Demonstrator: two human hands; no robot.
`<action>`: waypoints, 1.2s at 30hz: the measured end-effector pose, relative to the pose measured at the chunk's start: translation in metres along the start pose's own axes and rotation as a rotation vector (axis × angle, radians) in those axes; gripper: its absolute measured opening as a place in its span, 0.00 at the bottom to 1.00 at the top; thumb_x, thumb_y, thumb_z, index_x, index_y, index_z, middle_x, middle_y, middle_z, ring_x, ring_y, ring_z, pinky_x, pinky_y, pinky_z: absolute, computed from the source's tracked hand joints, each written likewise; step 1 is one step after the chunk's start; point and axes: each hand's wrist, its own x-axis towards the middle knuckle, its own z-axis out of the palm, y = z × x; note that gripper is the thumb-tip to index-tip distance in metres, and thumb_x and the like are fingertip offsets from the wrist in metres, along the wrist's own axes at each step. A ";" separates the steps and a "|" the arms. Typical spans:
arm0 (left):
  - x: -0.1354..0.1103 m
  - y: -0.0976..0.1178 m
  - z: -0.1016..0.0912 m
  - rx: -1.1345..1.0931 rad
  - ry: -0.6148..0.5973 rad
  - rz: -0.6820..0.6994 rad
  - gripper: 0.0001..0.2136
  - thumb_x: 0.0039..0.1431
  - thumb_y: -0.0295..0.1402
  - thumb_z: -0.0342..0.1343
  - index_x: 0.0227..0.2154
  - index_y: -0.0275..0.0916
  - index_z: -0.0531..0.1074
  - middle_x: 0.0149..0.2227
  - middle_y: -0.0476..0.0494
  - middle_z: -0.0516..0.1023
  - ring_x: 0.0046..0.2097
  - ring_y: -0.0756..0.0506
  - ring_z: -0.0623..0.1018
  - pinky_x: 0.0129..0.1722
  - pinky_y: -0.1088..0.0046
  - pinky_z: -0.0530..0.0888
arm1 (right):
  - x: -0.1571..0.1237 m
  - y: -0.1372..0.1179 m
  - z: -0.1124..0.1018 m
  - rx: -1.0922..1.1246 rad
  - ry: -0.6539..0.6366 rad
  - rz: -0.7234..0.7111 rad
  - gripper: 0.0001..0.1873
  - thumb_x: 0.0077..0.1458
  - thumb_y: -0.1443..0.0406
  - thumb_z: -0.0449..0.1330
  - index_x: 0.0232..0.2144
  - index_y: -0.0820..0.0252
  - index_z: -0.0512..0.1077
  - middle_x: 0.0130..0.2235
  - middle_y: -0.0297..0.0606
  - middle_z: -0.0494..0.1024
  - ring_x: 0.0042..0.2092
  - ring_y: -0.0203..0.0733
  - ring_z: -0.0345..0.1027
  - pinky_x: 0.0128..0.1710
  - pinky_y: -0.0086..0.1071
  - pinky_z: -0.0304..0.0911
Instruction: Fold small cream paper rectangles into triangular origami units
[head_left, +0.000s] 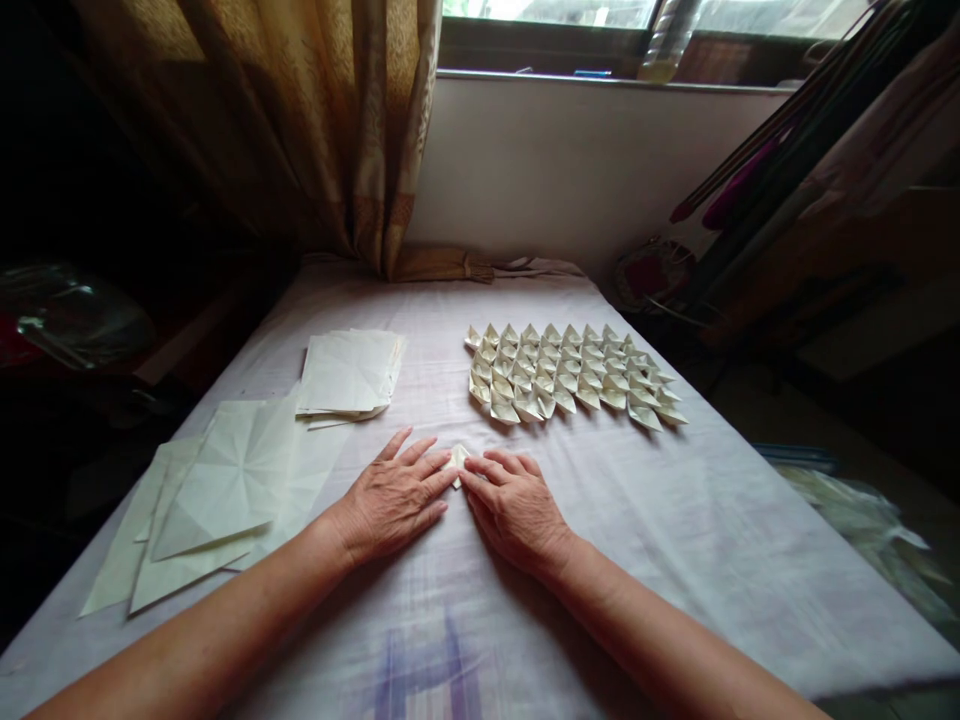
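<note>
A small folded piece of white paper (458,458) lies on the cloth-covered table between my two hands. My left hand (397,492) rests flat with its fingers spread, the tips of the index and middle fingers on the paper's left side. From the right, my right hand (517,505) presses on the paper with its fingers bent and close together; its thumb is mostly hidden. Rows of small folded paper boats (555,370) stand beyond my right hand. Past my left hand sits a stack of square paper sheets (349,370).
Larger creased paper sheets (225,480) overlap at the table's left side. A pale cloth (675,540) covers the table. A gold curtain (322,120) hangs down to its far edge, below a window. Plastic bags (862,520) lie low at the right.
</note>
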 end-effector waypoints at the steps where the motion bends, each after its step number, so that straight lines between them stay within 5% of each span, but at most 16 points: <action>1: 0.003 -0.001 -0.002 -0.021 -0.014 0.002 0.17 0.65 0.40 0.49 0.55 0.47 0.68 0.58 0.46 0.72 0.64 0.39 0.63 0.66 0.52 0.45 | 0.000 0.001 0.000 0.017 0.000 0.000 0.16 0.65 0.64 0.51 0.51 0.50 0.73 0.53 0.38 0.76 0.54 0.47 0.64 0.51 0.42 0.54; 9: 0.014 0.001 0.003 -0.232 -0.053 -0.084 0.14 0.65 0.35 0.49 0.51 0.44 0.68 0.62 0.45 0.67 0.66 0.40 0.60 0.65 0.47 0.49 | -0.007 -0.001 0.001 0.057 0.012 0.021 0.17 0.66 0.64 0.50 0.52 0.52 0.71 0.56 0.35 0.74 0.58 0.50 0.60 0.54 0.44 0.52; 22: 0.014 0.014 -0.001 -0.196 -0.043 -0.148 0.09 0.63 0.34 0.51 0.44 0.42 0.70 0.60 0.44 0.70 0.65 0.37 0.61 0.63 0.43 0.53 | -0.010 0.002 0.002 0.064 0.060 0.003 0.13 0.62 0.66 0.55 0.46 0.51 0.75 0.52 0.36 0.78 0.53 0.47 0.66 0.51 0.41 0.56; 30: -0.006 0.034 0.004 -0.062 0.171 -0.123 0.09 0.63 0.34 0.53 0.44 0.47 0.75 0.52 0.46 0.76 0.57 0.39 0.70 0.60 0.51 0.59 | -0.010 0.006 -0.006 0.083 0.056 -0.097 0.06 0.60 0.65 0.59 0.37 0.53 0.77 0.43 0.36 0.81 0.45 0.41 0.70 0.47 0.36 0.56; 36: -0.002 0.037 0.011 -0.057 0.247 -0.135 0.08 0.64 0.37 0.53 0.37 0.43 0.76 0.36 0.46 0.78 0.41 0.44 0.75 0.43 0.65 0.69 | 0.000 0.021 -0.007 0.133 0.040 -0.224 0.06 0.61 0.63 0.59 0.36 0.55 0.76 0.39 0.34 0.81 0.41 0.39 0.69 0.47 0.35 0.54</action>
